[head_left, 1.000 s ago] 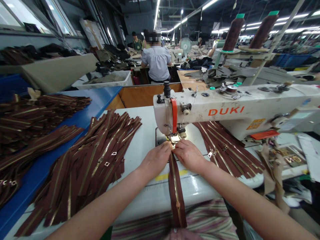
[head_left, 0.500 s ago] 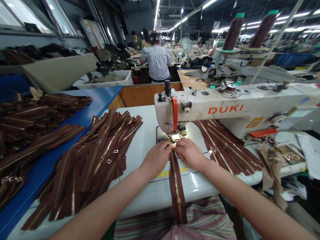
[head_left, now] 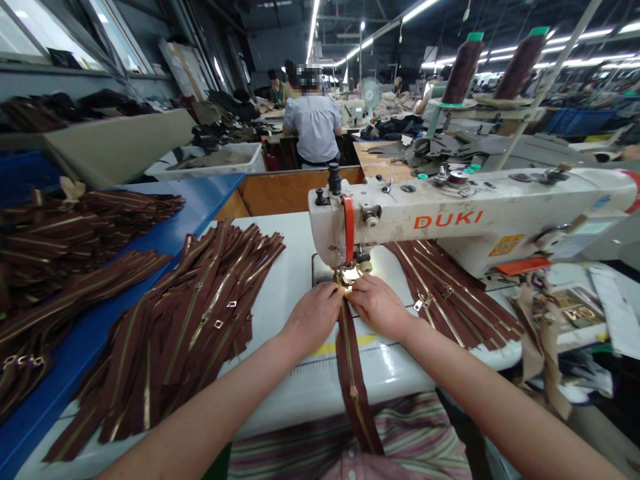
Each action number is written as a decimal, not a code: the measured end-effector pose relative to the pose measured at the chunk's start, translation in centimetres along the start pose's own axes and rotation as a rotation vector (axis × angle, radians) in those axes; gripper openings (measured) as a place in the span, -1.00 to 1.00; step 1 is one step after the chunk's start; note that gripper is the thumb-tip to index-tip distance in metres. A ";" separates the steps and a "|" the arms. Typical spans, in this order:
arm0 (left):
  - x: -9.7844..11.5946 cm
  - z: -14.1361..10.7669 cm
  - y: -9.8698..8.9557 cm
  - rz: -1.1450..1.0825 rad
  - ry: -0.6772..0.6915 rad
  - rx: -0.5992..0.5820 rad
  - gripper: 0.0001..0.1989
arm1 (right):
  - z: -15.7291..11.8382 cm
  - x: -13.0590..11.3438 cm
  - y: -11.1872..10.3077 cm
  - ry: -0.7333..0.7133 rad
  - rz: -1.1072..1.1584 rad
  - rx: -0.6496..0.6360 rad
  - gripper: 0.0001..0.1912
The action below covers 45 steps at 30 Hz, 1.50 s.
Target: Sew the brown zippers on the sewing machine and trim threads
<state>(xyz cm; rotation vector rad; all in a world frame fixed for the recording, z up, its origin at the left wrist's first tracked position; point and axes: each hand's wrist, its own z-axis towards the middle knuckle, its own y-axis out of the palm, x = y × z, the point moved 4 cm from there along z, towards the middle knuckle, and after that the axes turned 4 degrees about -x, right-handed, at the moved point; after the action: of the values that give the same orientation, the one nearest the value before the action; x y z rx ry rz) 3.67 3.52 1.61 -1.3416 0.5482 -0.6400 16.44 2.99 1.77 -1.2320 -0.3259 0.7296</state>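
Head view: left hand (head_left: pixel 314 319) and right hand (head_left: pixel 379 308) meet just in front of the presser foot (head_left: pixel 346 275) of a DUKI sewing machine (head_left: pixel 440 220), fingers pressed together, apparently pinching the top of a brown metal-toothed zipper (head_left: pixel 353 380) from both sides. Its tail runs down over the edge of the white machine table (head_left: pixel 295 393). Step in hand looks like lining that end up at the foot, which calls for steady fingers. Fingertips and needle are hidden, so the exact pinch can't be confirmed. More zippers (head_left: pixel 175 333) lie piled left.
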 end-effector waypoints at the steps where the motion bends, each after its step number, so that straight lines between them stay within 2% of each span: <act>1: 0.0 0.0 0.1 -0.002 0.004 0.003 -0.83 | 0.0 0.0 0.0 0.003 0.001 -0.001 -0.78; 6: -0.2 -0.2 0.1 -0.026 -0.026 0.038 -0.79 | 0.0 0.1 0.1 0.017 0.005 0.001 -0.78; 9: 0.5 -1.1 -0.3 -0.023 -0.041 0.084 -0.76 | -0.6 -0.2 -0.1 0.060 0.029 0.004 -0.80; 13: 3.9 -4.2 -1.2 -0.028 0.033 0.183 -0.72 | -3.1 -1.6 -0.6 0.133 0.140 0.031 -0.81; 16: 6.9 -6.6 -1.2 -0.062 0.130 0.205 -0.69 | -5.0 -2.9 -0.8 0.160 0.224 0.054 -0.79; 19: 8.4 -7.4 -0.9 -0.070 0.132 0.206 -0.69 | -5.9 -3.6 -0.7 0.200 0.268 0.078 -0.79; 28: 8.4 -6.4 -1.1 -0.072 0.002 0.187 -0.69 | -6.2 -3.8 -0.5 0.245 0.315 0.108 -0.77; 45: 8.6 -6.3 -1.1 -0.056 0.085 0.188 -0.72 | -6.1 -4.5 -0.5 0.224 0.346 0.108 -0.76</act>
<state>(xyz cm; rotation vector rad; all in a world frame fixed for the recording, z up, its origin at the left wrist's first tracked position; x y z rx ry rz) 5.31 -7.12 1.77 -1.1600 0.5075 -0.7784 16.94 -4.57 0.99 -1.2674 0.1139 0.8825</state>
